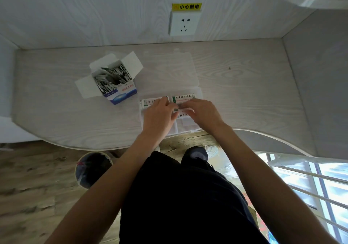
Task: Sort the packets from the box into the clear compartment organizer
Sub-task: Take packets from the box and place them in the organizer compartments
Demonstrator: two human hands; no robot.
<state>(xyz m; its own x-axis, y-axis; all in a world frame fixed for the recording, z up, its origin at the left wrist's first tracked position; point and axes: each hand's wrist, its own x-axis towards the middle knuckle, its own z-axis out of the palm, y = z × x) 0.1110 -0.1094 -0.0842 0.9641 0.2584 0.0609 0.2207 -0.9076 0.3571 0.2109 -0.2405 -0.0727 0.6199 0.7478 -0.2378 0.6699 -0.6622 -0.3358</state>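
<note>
The box (113, 81) stands open at centre-left of the frame, flaps spread, so its loose packets (111, 77) sit within easy reach just left of the clear compartment organizer (185, 125), whose lid lies folded back toward the wall. Both forearms reach up from the bottom of the frame and meet over the organizer's middle, the left hand (160, 114) and right hand (202, 112) with fingers curled inward. They appear to pinch one small packet (178, 108) between them, probably steadying it over a compartment.
</note>
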